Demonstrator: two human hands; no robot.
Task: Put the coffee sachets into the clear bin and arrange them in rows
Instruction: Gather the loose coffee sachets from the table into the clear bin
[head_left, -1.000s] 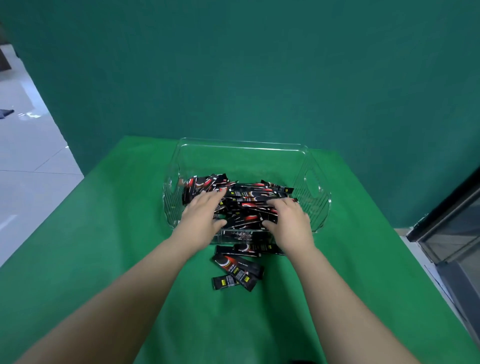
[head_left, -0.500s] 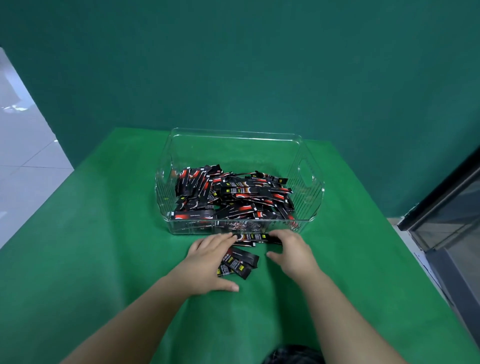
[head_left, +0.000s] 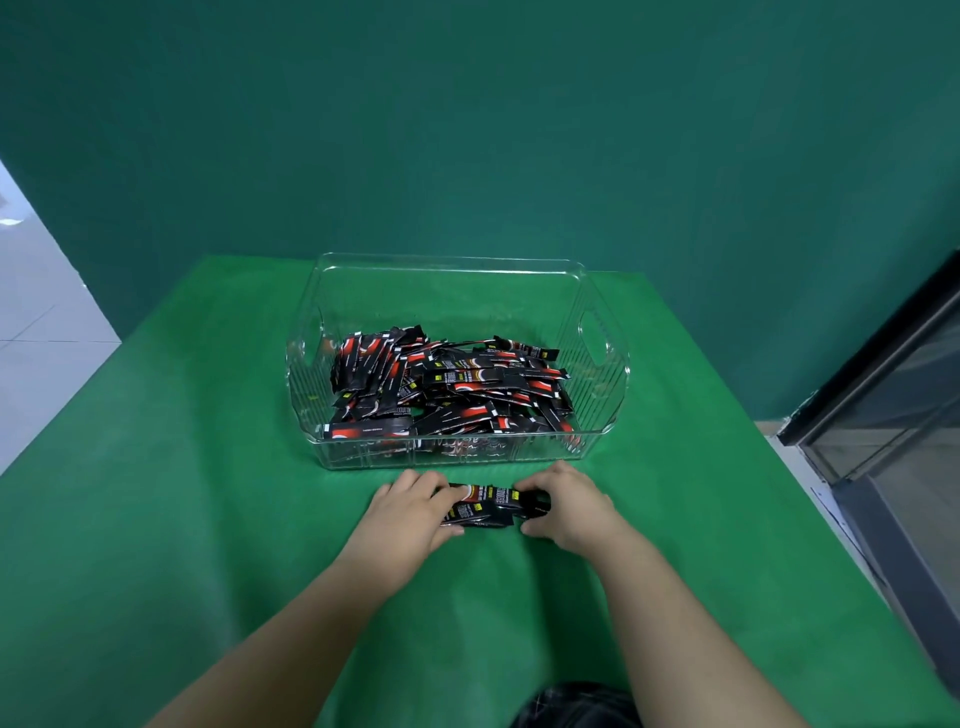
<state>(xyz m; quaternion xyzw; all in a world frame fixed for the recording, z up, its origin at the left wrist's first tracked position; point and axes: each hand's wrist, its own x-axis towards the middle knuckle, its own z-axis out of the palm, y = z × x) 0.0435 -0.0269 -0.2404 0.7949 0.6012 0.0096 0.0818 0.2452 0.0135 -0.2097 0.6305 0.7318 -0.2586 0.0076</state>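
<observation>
Partly, the small bundle of coffee sachets (head_left: 488, 506) on the green tablecloth (head_left: 156, 493) was hidden: its left end lay under the fingers of the left hand (head_left: 410, 512) and its right end under those of the right hand (head_left: 566, 506), so how many packets made it up could not be counted. The print on them was too small to read. At the bottom edge a dark piece of clothing (head_left: 576, 706) was cut off by the frame, and both forearms ran out of view.

That bundle lay flat just in front of the clear bin (head_left: 457, 457), its long axis running left to right, parallel to the bin's near wall. Inside the bin, the loose heap of sachets (head_left: 447, 389) pointed every which way, some lengthwise across, some slanted toward the back, crowded into the near half while the far half showed bare floor.

Each hand had its fingers curled over one end of the bundle with the thumb tucked against the near edge, so the two pinched it between them against the cloth. Neither hand touched the bin.
</observation>
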